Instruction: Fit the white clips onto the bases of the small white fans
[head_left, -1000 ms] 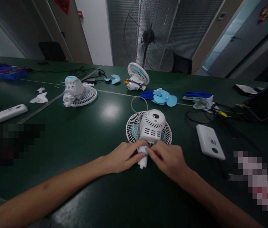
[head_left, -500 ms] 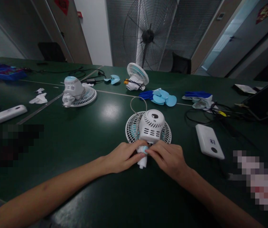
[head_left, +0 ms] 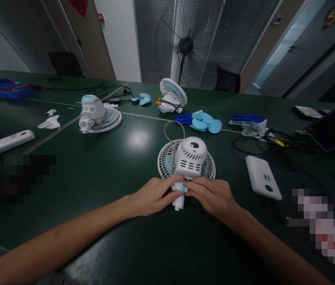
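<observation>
A small white fan (head_left: pixel 191 156) lies face down on its round grille, its motor housing upward. At its near end is a white piece with a crumpled, wrapped look (head_left: pixel 178 204), bearing a light-blue part (head_left: pixel 182 187). My left hand (head_left: pixel 157 194) is closed around this near end from the left, thumb and fingers on either side. From the right, my right hand (head_left: pixel 211 194) pinches at the light-blue part with its fingertips. The fingers hide where the near end meets the housing.
A second white fan (head_left: pixel 92 112) lies face down at left; a third (head_left: pixel 171 96) stands farther back. Light-blue fan blades (head_left: pixel 205 122) rest by blue gloves (head_left: pixel 183 118). A white power bank (head_left: pixel 262 177) lies at right, near black cables (head_left: pixel 246 146). White scraps (head_left: pixel 49 122) lie at left.
My right fingers have shifted slightly at the light-blue part, which now shows a little more to the right. My left hand keeps its hold, and the fan stays put.
</observation>
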The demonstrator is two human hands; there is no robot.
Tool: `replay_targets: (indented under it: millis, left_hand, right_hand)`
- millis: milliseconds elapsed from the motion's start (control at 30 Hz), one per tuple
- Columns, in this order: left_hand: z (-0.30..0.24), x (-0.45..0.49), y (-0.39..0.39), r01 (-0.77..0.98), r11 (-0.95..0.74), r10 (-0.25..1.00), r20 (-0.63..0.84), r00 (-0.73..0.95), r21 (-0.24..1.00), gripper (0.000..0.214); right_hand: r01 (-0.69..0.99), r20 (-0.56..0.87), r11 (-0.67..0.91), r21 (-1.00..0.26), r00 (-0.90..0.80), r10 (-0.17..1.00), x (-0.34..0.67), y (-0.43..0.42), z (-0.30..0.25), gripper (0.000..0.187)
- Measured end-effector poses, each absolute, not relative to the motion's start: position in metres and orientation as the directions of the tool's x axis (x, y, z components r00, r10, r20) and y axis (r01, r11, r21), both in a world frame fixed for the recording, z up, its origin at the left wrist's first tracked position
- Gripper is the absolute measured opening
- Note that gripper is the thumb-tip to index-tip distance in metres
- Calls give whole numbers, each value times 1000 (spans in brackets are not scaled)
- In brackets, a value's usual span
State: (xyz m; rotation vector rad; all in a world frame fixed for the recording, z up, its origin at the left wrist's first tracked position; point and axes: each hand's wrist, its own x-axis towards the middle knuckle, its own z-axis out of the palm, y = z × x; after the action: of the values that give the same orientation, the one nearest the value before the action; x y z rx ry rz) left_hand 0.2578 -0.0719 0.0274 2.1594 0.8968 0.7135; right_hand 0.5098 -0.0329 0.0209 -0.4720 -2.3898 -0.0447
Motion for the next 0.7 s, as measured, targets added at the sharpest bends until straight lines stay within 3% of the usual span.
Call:
replay_targets:
  millis: [100,300,400,533,633,700]
  left_hand:
    - [26,258,-72,404,-531,762,211,613,745,36]
    - [26,258,-72,395,-529,757,207,620,751,35]
    - [27,258,-72,388,-527,763,220,609,756,35]
    - [29,258,-72,391,-528,762,217,611,754,36]
    - [29,258,-72,394,-528,759,210,616,752,35]
    - [29,258,-72,403,-530,759,206,617,746,35]
  right_hand:
    - [401,645,907,-127,-661,383,500,-37,24,15]
    - [509,622,798,-322,-522,584,482,-53,28,32]
    - [425,645,852,-306,-566,514,493,-49,25,11]
    - [318,633,933,-171,-690,351,509,-36,19,27]
    - [364,638,909,-204,-655,405,503,-36,21,11]
    - [434,613,863,-259,-617,494,494,-43,24,18]
